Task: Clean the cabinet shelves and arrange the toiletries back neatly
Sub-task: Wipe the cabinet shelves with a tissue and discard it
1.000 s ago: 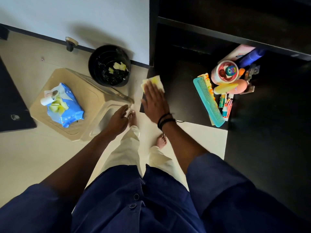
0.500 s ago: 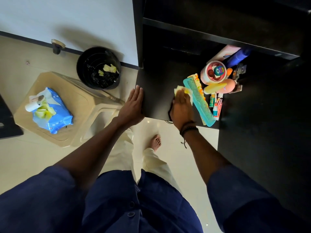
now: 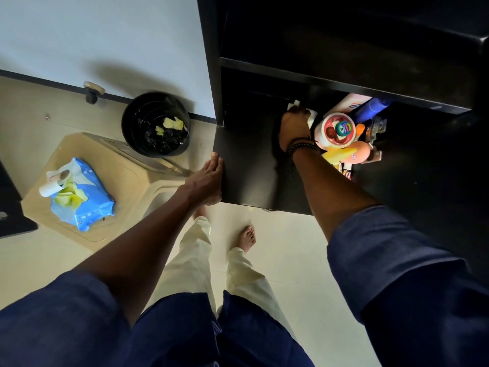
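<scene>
Mid-wipe: my right hand (image 3: 294,128) presses the wipe (image 3: 311,116) at the back of the shelf (image 3: 246,170) — finger curl hidden; left hand (image 3: 209,178) lies flat against its left edge. The toiletries (image 3: 336,131) crowd its right side, so I'd shift those next.

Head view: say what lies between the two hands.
In the head view, only bare glossy black shelf lies between the left hand and the right hand.
</scene>
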`<action>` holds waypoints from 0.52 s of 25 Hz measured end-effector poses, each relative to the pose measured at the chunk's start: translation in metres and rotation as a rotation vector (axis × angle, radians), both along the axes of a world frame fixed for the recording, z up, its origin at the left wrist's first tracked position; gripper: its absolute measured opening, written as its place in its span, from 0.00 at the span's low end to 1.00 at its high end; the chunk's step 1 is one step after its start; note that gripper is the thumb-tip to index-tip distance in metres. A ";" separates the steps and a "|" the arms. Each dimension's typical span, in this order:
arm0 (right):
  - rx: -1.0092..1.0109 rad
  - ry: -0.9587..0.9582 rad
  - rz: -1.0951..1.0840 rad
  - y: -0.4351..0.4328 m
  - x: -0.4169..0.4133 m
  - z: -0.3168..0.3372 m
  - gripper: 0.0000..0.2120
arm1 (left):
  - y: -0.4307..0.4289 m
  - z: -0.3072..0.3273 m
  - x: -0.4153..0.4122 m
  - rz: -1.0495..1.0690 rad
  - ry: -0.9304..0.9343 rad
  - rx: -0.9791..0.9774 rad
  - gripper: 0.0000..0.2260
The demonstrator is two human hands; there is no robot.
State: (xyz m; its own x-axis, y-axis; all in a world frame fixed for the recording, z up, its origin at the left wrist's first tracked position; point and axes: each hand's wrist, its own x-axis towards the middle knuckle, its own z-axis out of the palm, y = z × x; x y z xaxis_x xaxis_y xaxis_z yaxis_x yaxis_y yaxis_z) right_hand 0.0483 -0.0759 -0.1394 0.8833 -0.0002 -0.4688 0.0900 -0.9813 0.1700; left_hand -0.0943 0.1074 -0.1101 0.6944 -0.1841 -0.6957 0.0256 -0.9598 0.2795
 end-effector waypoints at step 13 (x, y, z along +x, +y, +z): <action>0.452 -0.132 0.114 0.014 0.005 -0.019 0.31 | 0.017 -0.006 0.006 -0.077 0.072 -0.016 0.39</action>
